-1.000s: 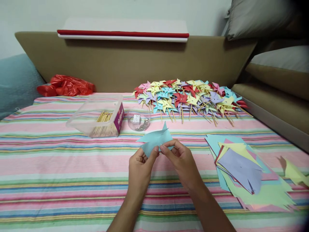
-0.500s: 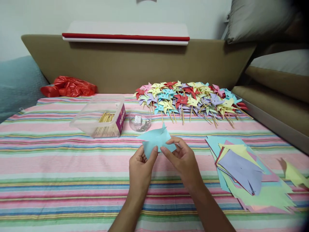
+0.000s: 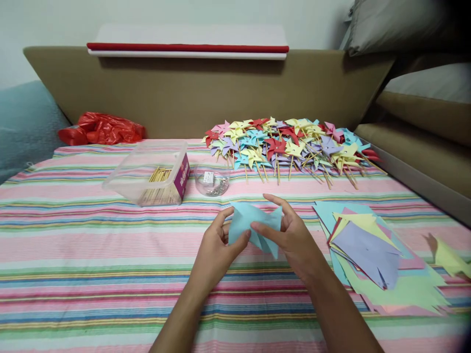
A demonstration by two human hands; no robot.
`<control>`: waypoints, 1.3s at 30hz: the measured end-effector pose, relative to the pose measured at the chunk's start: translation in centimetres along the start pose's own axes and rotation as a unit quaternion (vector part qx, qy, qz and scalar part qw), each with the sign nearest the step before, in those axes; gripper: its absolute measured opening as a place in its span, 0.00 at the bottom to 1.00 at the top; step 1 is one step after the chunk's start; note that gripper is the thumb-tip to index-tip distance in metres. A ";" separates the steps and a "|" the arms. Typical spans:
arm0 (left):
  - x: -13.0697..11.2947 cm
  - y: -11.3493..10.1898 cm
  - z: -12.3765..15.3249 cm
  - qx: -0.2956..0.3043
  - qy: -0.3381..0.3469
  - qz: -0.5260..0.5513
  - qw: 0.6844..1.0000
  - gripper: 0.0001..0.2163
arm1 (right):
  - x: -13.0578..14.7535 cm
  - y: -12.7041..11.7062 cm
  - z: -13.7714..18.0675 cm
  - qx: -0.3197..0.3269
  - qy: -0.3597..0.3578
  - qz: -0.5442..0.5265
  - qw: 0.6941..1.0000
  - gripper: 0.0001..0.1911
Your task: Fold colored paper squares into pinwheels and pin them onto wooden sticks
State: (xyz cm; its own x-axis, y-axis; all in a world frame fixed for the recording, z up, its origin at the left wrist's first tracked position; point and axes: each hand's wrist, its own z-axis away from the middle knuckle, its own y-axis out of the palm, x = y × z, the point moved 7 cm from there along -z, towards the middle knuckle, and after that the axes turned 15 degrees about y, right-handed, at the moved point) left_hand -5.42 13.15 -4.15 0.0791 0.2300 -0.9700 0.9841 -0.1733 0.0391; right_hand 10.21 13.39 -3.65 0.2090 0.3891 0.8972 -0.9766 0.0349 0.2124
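While the left hand [image 3: 215, 243] and right hand [image 3: 295, 241] pinch blue paper [image 3: 254, 218] above the striped cloth [image 3: 110, 252], I judge it light, easily creased, best held at edges; behind it, I see poorly.

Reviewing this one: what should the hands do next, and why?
Probably bring the free lower tip of the blue paper in toward its middle: the left hand and right hand both hold it, and that tip hangs loose below the right thumb.
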 end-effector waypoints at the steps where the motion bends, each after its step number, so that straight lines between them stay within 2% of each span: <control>1: 0.1 0.0 0.0 0.004 -0.002 -0.001 1.000 0.22 | -0.1 0.0 -0.1 -0.005 0.001 0.002 1.000 0.43; 4: 0.1 0.0 -0.1 -0.006 -0.002 0.023 1.000 0.23 | -0.7 0.0 -0.6 -0.015 0.007 -0.041 0.999 0.42; 7: 0.2 0.2 -0.2 -0.030 -0.010 0.077 0.997 0.23 | -1.0 0.1 -0.9 -0.035 -0.010 -0.136 0.990 0.39; 12: 0.9 0.7 0.1 -0.052 -0.034 0.114 0.991 0.16 | -1.2 1.6 -0.9 0.009 -0.003 -0.215 0.977 0.20; 14: 1.0 0.8 0.3 -0.068 -0.036 0.116 0.990 0.14 | -1.2 2.0 -0.8 0.024 0.000 -0.225 0.974 0.16; 24: 0.8 0.4 0.5 -0.152 -0.022 0.118 0.981 0.12 | -2.6 2.9 -0.9 0.010 0.017 -0.249 0.968 0.20; 31: 0.9 0.1 0.4 -0.168 -0.025 0.121 0.978 0.13 | -2.4 3.1 -0.7 0.024 0.029 -0.223 0.974 0.20; 39: 1.3 -0.2 0.4 -0.185 -0.031 0.129 0.974 0.14 | -2.5 2.8 -0.6 0.003 0.027 -0.203 0.979 0.20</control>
State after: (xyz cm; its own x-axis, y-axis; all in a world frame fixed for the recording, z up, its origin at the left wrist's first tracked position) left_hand -5.61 13.10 -5.55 0.3323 0.1635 -0.9289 0.9238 0.1419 0.3555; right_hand 6.93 13.05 -5.49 0.5772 0.3925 0.7161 -0.8128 0.1922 0.5499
